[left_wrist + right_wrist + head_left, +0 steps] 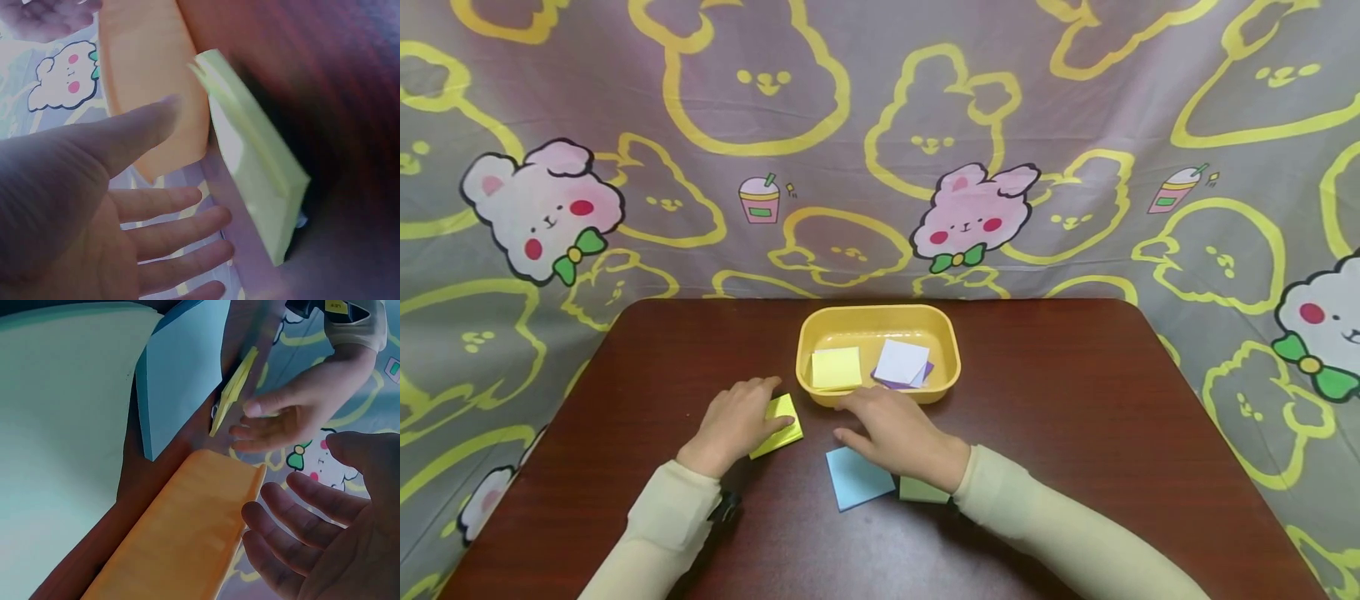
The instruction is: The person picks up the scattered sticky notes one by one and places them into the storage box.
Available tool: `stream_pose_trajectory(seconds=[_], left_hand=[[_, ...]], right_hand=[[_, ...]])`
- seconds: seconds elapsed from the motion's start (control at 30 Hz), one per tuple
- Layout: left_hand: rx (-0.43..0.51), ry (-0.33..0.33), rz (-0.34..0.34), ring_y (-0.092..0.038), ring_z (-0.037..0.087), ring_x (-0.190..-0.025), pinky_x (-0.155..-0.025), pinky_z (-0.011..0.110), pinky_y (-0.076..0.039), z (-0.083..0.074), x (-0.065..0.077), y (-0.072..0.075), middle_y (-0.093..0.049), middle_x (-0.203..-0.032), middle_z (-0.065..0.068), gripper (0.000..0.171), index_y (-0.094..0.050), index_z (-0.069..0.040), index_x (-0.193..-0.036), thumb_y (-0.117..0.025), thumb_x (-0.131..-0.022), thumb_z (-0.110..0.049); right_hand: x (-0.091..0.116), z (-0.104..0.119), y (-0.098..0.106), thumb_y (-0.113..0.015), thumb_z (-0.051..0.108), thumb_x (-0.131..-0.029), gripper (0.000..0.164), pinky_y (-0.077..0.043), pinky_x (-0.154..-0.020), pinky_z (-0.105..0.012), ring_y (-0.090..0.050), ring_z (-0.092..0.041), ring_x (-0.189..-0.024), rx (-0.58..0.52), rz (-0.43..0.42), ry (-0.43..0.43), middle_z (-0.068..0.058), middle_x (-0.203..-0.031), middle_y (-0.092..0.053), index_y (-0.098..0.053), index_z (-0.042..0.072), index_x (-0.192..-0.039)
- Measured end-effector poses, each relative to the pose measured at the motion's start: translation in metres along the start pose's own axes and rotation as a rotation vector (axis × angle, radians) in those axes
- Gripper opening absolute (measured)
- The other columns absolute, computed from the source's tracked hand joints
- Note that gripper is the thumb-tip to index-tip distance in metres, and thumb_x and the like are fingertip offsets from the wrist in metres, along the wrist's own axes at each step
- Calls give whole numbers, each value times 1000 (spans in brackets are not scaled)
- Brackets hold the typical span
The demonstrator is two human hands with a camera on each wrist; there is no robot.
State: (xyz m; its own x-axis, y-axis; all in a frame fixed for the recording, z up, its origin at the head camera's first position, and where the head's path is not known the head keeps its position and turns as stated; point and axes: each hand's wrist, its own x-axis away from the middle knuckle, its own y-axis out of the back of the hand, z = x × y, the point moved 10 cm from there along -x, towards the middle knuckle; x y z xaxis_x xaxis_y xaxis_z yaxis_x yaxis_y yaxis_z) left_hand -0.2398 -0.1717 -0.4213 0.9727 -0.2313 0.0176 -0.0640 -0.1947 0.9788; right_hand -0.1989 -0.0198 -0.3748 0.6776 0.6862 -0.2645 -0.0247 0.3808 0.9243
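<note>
A pad of yellow sticky notes lies on the table left of a yellow tray. My left hand hovers over that pad, thumb across it in the head view. In the left wrist view its fingers are spread and relaxed, apart from the pad. My right hand is at the tray's front edge, its fingers loose and nothing in them. Below it lie a blue sticky note pad and a pale green pad, the green one partly hidden by the wrist.
Inside the tray, pale yellow notes are on the left; a white pad overlaps purple notes on the right. The brown table ends at a patterned curtain behind and at the sides.
</note>
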Motion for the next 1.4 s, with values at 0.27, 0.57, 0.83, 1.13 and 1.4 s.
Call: stream_pose_trajectory(seconds=[0.27,0.57,0.83,1.13,1.4], left_hand=[[-25,16,73,-54,38,-102,-83,55,-44,0,2,-14,-56,-119,23,86,-44,3,-134,-76,-70,-44],[-22,21,33,-52,28,-82,-67,47,-46,5,0,-13,-55,-93,13,70,-59,-2,-113,-79,-64,-46],[-10,22,24,-53,29,-82,-68,48,-46,5,2,-13,-56,-94,12,73,-56,-3,-116,-79,-63,-47],[6,26,11,-54,24,-74,-63,44,-45,6,2,-10,-57,-87,9,70,-54,-4,-117,-79,-65,-43],[6,0,-58,-59,28,-77,-61,44,-47,2,3,-1,-62,-89,11,55,-58,-5,-115,-76,-72,-34]], right_hand=[[-1,0,-1,-57,38,-89,36,-48,-80,-32,-59,-13,-97,5,-1,13,-1,-105,-67,-66,11,-111],[-1,-1,-2,-57,38,-89,36,-48,-81,-32,-59,-13,-98,10,3,12,-1,-105,-67,-66,12,-111],[-1,0,-2,-58,38,-88,35,-48,-82,-33,-59,-14,-100,9,3,8,0,-106,-67,-66,12,-111],[-1,-1,-1,-58,38,-88,34,-48,-81,-32,-59,-13,-100,14,-9,7,1,-106,-67,-66,14,-111],[-2,0,0,-58,39,-88,34,-49,-79,-32,-59,-13,-97,16,-18,12,0,-105,-67,-66,14,-110]])
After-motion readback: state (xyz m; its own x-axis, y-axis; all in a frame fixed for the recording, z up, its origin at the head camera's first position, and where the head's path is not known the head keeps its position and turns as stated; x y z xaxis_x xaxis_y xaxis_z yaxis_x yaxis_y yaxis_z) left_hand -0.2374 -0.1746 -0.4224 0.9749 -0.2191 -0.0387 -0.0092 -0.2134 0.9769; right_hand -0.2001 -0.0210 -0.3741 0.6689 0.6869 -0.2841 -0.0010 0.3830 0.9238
